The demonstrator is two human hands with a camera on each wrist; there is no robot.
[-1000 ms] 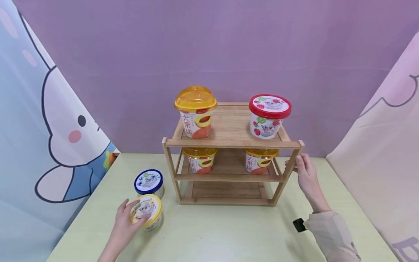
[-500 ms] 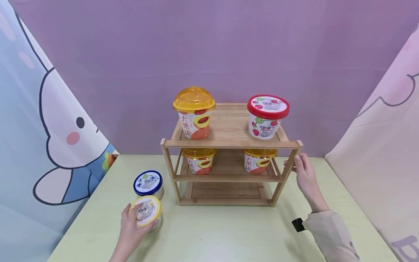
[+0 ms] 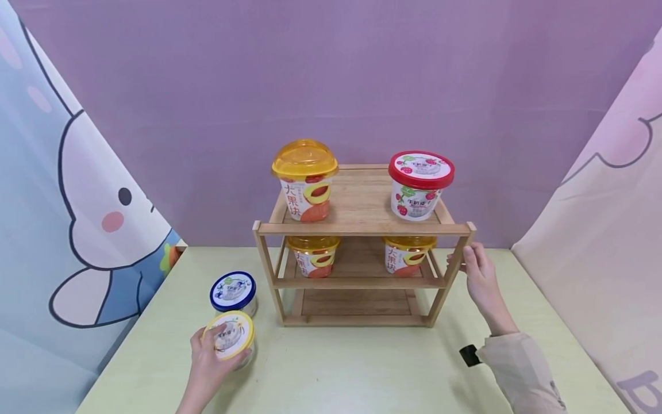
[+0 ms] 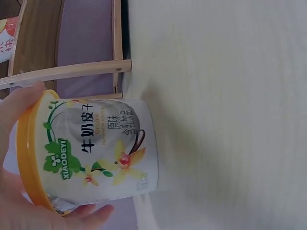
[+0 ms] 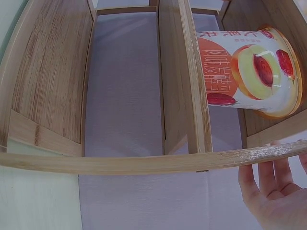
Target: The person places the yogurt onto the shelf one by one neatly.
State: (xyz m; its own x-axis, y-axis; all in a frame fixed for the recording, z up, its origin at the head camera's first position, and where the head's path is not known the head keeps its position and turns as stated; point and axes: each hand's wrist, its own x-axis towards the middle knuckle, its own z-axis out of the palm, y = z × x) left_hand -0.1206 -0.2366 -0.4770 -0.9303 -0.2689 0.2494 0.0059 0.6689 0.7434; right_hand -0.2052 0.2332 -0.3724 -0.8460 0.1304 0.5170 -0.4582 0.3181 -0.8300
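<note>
My left hand (image 3: 207, 362) grips a yellow-lidded tub (image 3: 231, 336) at the front left of the table, fingers over its lid and thumb along the near side. In the left wrist view the white tub (image 4: 98, 151) shows vanilla flowers and a vanilla pod, its base right at the tabletop. Just behind it stands a blue-lidded tub (image 3: 233, 290). A three-level wooden rack (image 3: 362, 229) is in the middle. My right hand (image 3: 483, 282) holds its right front post; in the right wrist view the fingers (image 5: 266, 179) curl behind that post.
On the rack's top stand an orange dome-lidded cup (image 3: 306, 181) and a red-lidded tub (image 3: 421, 187). Two more orange-lidded cups, one left (image 3: 314, 257) and one right (image 3: 408, 257), sit on the middle shelf. A purple cloth (image 3: 331, 86) hangs behind, with printed curtains at both sides.
The left hand's fingers have drawn in around the yellow-lidded tub and moved slightly to the right. The right hand keeps its hold on the rack post. The head view has shifted a little.
</note>
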